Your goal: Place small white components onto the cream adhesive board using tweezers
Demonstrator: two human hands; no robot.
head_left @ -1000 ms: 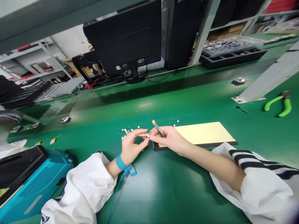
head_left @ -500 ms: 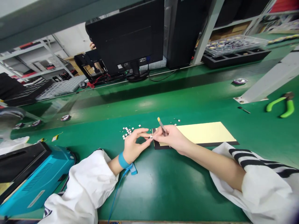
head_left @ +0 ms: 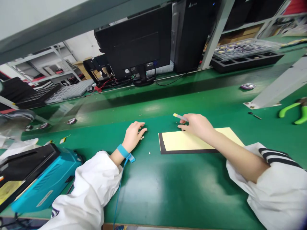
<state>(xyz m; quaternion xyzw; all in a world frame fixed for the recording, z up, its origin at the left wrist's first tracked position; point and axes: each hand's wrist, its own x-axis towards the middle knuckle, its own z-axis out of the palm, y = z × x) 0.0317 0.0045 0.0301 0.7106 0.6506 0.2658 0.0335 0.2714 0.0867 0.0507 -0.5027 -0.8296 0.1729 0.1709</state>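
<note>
Now split apart from meeting at left end of yellow pad [head_left: 176,144], so likely between two-handed pinches. Hovering left hand [head_left: 131,135], fingers parted, over white parts [head_left: 142,138] left of pad; gripping yellow-ended tool [head_left: 179,117] in right hand [head_left: 198,124] near pad's far edge.

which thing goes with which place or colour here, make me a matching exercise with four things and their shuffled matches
Things:
1. wristband
2. slim tool
3. pliers
4. flat sheet

Places and colours:
A. pale yellow, with a black border along its left and near edges
B. green-handled, at the right edge of the picture
C. around the wrist of the left hand
D. held in the right hand

Right pairs: 1-C, 2-D, 3-B, 4-A
</note>
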